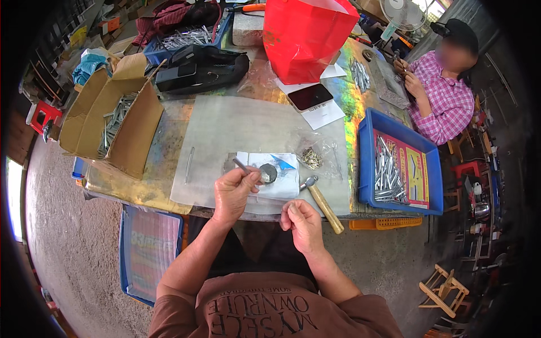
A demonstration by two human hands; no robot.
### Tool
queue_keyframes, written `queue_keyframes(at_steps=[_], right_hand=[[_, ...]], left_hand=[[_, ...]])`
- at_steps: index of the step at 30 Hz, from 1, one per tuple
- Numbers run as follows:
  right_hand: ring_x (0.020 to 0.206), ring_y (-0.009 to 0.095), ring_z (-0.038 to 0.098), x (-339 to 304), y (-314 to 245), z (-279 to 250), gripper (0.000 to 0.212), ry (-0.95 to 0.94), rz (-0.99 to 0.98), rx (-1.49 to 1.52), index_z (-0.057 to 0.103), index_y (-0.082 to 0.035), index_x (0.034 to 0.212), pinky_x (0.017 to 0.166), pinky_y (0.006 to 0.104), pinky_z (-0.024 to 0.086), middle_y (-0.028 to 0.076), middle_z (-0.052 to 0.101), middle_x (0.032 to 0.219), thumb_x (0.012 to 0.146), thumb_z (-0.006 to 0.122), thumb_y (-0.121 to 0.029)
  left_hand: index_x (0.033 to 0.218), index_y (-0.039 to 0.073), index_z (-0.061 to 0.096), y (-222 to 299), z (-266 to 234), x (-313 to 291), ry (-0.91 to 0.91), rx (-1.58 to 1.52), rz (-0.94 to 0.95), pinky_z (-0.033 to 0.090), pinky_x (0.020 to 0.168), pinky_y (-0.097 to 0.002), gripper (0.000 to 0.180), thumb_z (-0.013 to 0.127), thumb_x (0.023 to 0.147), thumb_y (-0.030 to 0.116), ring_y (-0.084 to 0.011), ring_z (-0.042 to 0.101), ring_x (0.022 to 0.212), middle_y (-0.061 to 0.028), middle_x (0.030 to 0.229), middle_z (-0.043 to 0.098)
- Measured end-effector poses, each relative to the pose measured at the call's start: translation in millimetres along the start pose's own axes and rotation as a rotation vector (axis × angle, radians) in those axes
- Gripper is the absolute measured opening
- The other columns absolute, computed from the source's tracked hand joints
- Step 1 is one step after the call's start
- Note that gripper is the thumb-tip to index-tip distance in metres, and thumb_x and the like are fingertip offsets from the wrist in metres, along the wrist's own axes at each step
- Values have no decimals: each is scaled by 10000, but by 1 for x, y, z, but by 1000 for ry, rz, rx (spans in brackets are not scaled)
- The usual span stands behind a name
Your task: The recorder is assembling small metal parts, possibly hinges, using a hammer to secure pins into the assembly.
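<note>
My left hand is closed around a short dark metal rod, one end of which sticks up past the fingers. Just beside it, a dark round piece lies on a folded white sheet with blue marks. My right hand is at the table's near edge, its fingers curled together; whatever they pinch is hidden or too small to name. Close to that hand rests a hammer with a wooden handle. Beyond it, small brass-coloured parts sit in a clear plastic bag.
On the left stands an open cardboard box of metal pieces. A blue tray holding metal rods is on the right. Farther back are a phone, a red bag and a person in a checked shirt.
</note>
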State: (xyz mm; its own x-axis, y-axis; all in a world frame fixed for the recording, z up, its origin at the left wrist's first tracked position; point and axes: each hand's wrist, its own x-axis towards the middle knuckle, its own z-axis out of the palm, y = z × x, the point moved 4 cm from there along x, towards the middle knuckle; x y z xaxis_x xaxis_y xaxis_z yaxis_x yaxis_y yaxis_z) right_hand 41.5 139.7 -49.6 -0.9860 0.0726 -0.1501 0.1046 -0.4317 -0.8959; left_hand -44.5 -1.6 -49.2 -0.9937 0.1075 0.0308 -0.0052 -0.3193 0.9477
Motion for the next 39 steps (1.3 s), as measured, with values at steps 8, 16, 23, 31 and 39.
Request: queue_keyframes(at_steps=[8,16,23,31,39], right_hand=[[575,76,452,-9,-17,-24,153,56,-83,-48,526,-11,835,523,192,372,40,527,693,871,493,-157],[567,93,486,-10,-45,-77,172,296,-193,-664,546,10,845,504,220,378,52,556,716,851,513,-159],[740,304,536,-9,-58,-92,226,239,-280,-1503,524,-3,921,662,379,424,152,544,821,774,566,-169],[774,350,538,-3,-50,-86,354,45,-33,-1560,500,19,970,700,412,423,187,555,804,720,601,-210],[491,118,522,-7,-89,-68,232,78,269,-824,440,-6,937,438,242,397,65,539,685,777,577,-101]], left_hand=[[808,-21,618,-7,6,17,-39,98,41,424,527,-190,84,595,792,59,-55,508,604,-19,714,590],[805,-24,615,-9,5,17,-42,200,117,419,520,-194,75,609,774,44,-54,499,590,-14,680,587],[787,-24,611,-2,6,17,-68,341,173,418,527,-216,67,620,755,35,-59,491,584,-28,665,588],[762,-17,610,20,17,18,-221,597,317,432,566,-231,41,618,736,14,-109,565,640,-66,680,595],[756,22,602,17,17,20,-256,627,375,430,566,-306,65,619,732,80,-237,550,621,-111,672,572]])
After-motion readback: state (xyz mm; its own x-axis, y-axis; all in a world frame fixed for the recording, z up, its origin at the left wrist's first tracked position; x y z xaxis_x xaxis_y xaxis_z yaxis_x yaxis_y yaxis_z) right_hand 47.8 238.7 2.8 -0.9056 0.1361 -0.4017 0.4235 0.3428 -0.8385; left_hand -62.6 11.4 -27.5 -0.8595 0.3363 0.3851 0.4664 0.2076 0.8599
